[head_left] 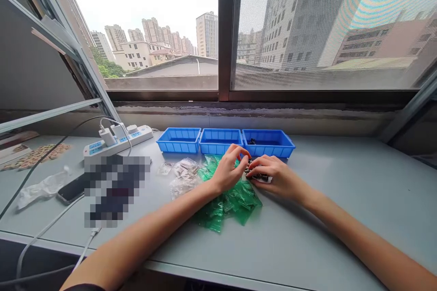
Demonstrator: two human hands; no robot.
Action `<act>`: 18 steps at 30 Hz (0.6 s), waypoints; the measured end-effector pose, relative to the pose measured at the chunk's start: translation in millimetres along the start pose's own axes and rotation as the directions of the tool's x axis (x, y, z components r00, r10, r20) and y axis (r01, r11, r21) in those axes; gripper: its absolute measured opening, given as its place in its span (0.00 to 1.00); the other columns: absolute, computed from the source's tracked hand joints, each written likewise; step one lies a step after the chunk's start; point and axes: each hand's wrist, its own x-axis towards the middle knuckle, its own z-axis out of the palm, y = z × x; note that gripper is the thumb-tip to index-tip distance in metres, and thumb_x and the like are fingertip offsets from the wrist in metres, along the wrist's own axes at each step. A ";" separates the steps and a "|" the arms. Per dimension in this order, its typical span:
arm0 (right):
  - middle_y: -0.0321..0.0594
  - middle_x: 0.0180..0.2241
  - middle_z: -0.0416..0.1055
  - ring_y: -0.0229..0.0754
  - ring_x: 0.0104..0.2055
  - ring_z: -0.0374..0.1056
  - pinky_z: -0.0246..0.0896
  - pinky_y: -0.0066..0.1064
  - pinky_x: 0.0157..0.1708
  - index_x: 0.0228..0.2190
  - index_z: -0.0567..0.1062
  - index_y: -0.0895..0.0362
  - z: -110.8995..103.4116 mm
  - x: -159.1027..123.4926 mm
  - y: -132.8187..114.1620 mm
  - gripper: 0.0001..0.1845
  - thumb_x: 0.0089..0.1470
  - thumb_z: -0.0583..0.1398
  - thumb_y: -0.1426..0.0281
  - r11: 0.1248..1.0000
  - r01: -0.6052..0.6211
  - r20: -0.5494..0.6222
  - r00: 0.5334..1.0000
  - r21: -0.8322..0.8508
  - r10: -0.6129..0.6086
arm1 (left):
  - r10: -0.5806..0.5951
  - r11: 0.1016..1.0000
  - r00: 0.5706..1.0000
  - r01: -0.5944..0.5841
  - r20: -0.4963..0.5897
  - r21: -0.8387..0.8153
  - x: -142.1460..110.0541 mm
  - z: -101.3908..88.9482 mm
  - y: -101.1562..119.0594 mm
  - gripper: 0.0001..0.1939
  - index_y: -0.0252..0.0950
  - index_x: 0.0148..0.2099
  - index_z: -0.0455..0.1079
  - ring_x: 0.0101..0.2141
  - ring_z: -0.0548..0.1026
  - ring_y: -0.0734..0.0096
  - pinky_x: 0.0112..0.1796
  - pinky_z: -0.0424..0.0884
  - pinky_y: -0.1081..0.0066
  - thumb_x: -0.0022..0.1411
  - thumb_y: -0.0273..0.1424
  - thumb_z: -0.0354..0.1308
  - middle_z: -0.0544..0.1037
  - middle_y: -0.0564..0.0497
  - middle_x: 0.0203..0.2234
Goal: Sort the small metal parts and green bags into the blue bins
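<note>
Grey table (324, 236), w/ row of 3 blue trays (221, 148) at back. In front, approx. centre: heaped green packets (242, 198). Over heap's upper edge, L hand (228, 168), thumb + index bent twd each other; can't tell if gripping anything. Opp., R hand (278, 175), palm down, fingers curled; touching, apparently, but whether gripping, can't tell. Left of heap, clear packets (186, 170). Smallest: dark parts (260, 177), on table, just right of L fingertips, directly under R fingers, so nearer R hand; spread approx. L-to-R, indiv. axes too small to tell.
</note>
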 end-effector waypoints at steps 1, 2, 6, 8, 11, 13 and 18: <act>0.39 0.34 0.75 0.42 0.36 0.69 0.59 0.34 0.35 0.31 0.77 0.52 -0.9 0.2 -0.4 0.06 0.51 0.60 0.73 1.000 -0.006 -0.002 1.000 -0.016 0.006 | 0.003 1.000 1.000 -0.003 0.001 -0.002 -0.1 0.0 -0.2 0.08 0.37 0.33 0.65 0.34 0.68 0.71 0.36 0.67 0.71 0.62 0.30 0.46 0.68 0.51 0.33; 0.38 0.33 0.75 0.41 0.35 0.68 0.58 0.33 0.34 0.30 0.77 0.52 -1.8 0.5 -0.8 0.06 0.51 0.60 0.73 0.999 -0.014 -0.003 1.000 -0.031 0.014 | 0.007 1.000 1.000 -0.007 0.001 -0.005 -0.1 -0.1 -0.5 0.08 0.37 0.33 0.65 0.34 0.68 0.71 0.37 0.67 0.71 0.62 0.30 0.46 0.68 0.51 0.33; 0.37 0.31 0.76 0.41 0.33 0.69 0.57 0.33 0.32 0.29 0.77 0.53 -5.7 1.1 -2.0 0.05 0.49 0.61 0.74 0.996 -0.048 0.009 0.999 -0.070 0.049 | 0.017 1.000 1.000 -0.017 0.001 -0.011 -0.1 -0.6 -1.2 0.08 0.37 0.34 0.65 0.34 0.68 0.71 0.37 0.66 0.71 0.62 0.30 0.46 0.68 0.50 0.34; 0.37 0.30 0.76 0.41 0.33 0.69 0.57 0.33 0.33 0.28 0.77 0.53 -7.1 1.0 -2.0 0.05 0.49 0.61 0.74 0.995 -0.069 0.015 0.997 -0.071 0.070 | 0.013 1.000 1.000 -0.013 0.005 -0.002 0.3 -1.0 -1.1 0.08 0.37 0.34 0.65 0.34 0.68 0.71 0.37 0.66 0.71 0.62 0.30 0.46 0.68 0.51 0.34; 0.36 0.30 0.76 0.41 0.34 0.70 0.58 0.33 0.34 0.27 0.77 0.52 -8.1 0.8 -1.7 0.05 0.48 0.60 0.74 0.994 -0.095 0.009 0.995 -0.058 0.096 | 0.004 1.000 1.000 -0.005 0.010 0.010 0.9 -1.5 -0.5 0.08 0.37 0.34 0.65 0.34 0.68 0.71 0.37 0.66 0.71 0.62 0.29 0.46 0.68 0.51 0.34; 0.36 0.30 0.77 0.41 0.34 0.70 0.58 0.33 0.34 0.27 0.77 0.52 -8.3 0.7 -1.5 0.06 0.48 0.60 0.74 0.994 -0.104 0.001 0.995 -0.047 0.104 | 0.005 1.000 1.000 -0.005 0.009 0.014 1.2 -1.6 0.0 0.08 0.37 0.34 0.65 0.33 0.68 0.71 0.36 0.66 0.72 0.62 0.30 0.46 0.68 0.51 0.33; 0.36 0.30 0.77 0.41 0.33 0.70 0.60 0.32 0.33 0.27 0.77 0.52 -8.8 1.1 -2.1 0.06 0.48 0.60 0.74 0.993 -0.116 -0.028 0.993 -0.001 0.116 | 0.014 1.000 1.000 -0.014 0.002 0.008 1.5 -1.7 0.7 0.07 0.37 0.33 0.65 0.33 0.68 0.72 0.36 0.66 0.72 0.61 0.29 0.47 0.68 0.51 0.33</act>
